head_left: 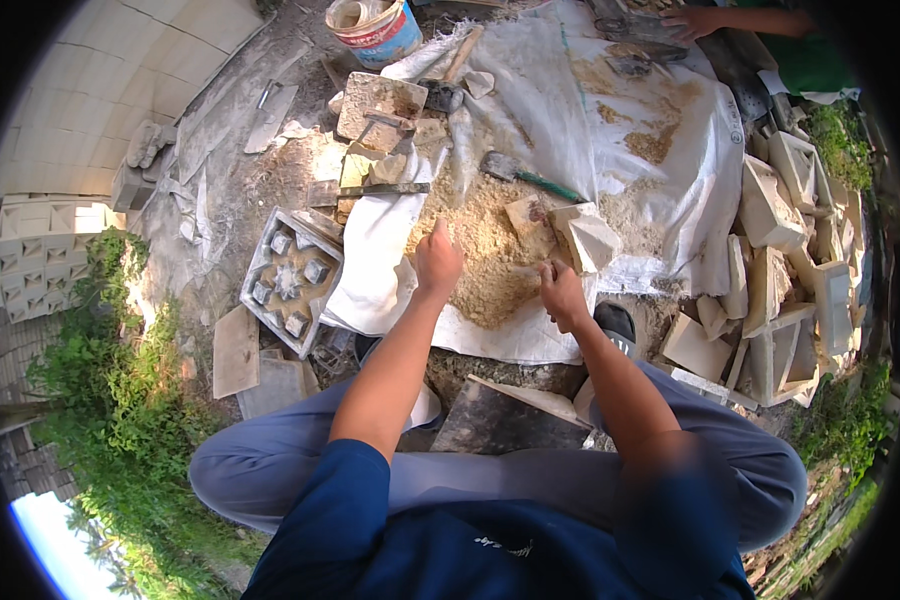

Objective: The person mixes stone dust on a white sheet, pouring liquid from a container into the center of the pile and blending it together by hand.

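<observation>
A heap of damp yellowish sand or mortar mix (485, 285) lies on a white woven sack (370, 265) in front of me. My left hand (438, 262) is over the left side of the heap, its fingers curled; what they hold, if anything, is hidden. On the heap's right side my right hand (564, 297) is closed, a thin greyish shape showing by its fingertips, too unclear to name. Just beyond it a flat stained block (532, 226) leans beside a pale angular cast piece (586, 238). A small shovel with a green handle (548, 186) rests at the heap's far edge.
A patterned block mould (290, 282) stands to the left. Farther off are a hammer (452, 84) and a bucket (375, 35). Pale cast blocks (770, 290) pile up at right. Another person's hand (692, 22) works at the far right. A dark board (510, 418) lies between my feet.
</observation>
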Demonstrator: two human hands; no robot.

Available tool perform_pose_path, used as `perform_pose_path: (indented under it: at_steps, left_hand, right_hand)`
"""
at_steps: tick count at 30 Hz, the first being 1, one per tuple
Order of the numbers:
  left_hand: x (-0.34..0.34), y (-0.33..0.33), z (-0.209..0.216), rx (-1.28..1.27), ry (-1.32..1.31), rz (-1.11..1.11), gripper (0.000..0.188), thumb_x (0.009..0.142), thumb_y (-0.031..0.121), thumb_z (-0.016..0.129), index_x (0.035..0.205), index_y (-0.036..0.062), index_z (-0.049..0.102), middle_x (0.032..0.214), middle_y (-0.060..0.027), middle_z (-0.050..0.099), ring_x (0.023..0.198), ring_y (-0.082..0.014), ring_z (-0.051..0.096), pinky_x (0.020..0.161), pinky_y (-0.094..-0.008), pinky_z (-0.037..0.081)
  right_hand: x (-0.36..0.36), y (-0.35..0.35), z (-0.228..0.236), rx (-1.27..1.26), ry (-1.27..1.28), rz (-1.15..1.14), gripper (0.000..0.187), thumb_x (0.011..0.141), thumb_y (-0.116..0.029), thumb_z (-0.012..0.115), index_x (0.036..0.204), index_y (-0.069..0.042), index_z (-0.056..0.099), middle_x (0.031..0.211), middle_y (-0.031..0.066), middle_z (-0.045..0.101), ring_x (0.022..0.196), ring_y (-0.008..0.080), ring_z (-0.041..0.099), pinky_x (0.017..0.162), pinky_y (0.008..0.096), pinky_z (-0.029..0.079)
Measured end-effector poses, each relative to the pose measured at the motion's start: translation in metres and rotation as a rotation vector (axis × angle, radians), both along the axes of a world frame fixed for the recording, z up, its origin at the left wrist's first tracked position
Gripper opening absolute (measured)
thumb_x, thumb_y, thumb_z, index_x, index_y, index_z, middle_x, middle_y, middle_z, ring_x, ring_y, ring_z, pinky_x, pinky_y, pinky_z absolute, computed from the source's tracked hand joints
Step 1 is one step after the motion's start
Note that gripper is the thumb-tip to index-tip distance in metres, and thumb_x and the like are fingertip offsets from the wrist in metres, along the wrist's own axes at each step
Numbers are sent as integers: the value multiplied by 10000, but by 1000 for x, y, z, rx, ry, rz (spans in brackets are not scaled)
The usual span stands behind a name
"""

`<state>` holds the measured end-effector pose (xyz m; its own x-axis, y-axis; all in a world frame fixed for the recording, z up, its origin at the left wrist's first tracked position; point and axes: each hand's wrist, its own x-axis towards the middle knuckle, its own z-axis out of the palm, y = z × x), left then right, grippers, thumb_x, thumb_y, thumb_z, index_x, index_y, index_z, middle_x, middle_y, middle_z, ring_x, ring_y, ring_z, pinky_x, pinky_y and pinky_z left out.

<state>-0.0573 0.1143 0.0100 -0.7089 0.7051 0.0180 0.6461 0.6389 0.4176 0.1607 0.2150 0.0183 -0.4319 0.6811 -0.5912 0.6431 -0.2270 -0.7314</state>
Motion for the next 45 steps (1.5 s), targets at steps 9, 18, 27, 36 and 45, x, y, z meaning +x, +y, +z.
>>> perform_pose_path:
  at_steps: [9, 18, 27, 36, 45]
  left_hand:
    - [-14, 24, 71, 154, -82, 79, 224, 883, 120, 641, 1020, -56, 620, 799, -287, 667, 860, -520, 629, 790, -564, 470]
    - [-10, 5, 55, 58, -178, 64, 331, 1009, 268, 554, 957, -53, 615, 793, -321, 647, 874, -530, 622, 797, -575, 474]
    - [-30, 10, 69, 186, -155, 138, 227, 933, 133, 588, 1049, -47, 661, 938, -286, 694, 955, -483, 644, 822, -532, 498]
    - [-9, 20, 46, 79, -281, 310, 237, 951, 146, 572, 1072, -47, 639, 750, -246, 689, 779, -451, 683, 705, -521, 522]
    - [-28, 17, 43, 814, -1847, 501, 660, 1037, 525, 212, 1075, -35, 560, 976, -246, 641, 878, -395, 646, 819, -534, 563]
  right_hand:
    - [3, -1, -11, 91, -2, 1, 356, 1007, -283, 527, 1113, 40, 633, 897, 314, 681, 768, 454, 679, 667, 498, 527]
    - [6, 0, -28, 135, 4, -5, 358, 1006, -281, 514, 1105, 41, 636, 969, 338, 667, 934, 511, 646, 816, 533, 507]
    - [4, -2, -44, 171, 31, 28, 363, 1016, -300, 500, 1119, 30, 611, 807, 258, 642, 684, 385, 612, 601, 460, 478]
    - [11, 1, -56, 240, 26, 49, 384, 1027, -341, 493, 1119, 17, 595, 644, 178, 617, 430, 264, 584, 387, 394, 452]
    - [10, 4, -25, 107, -27, -5, 353, 1006, -282, 505, 1116, 29, 631, 1013, 335, 665, 988, 516, 629, 851, 530, 499]
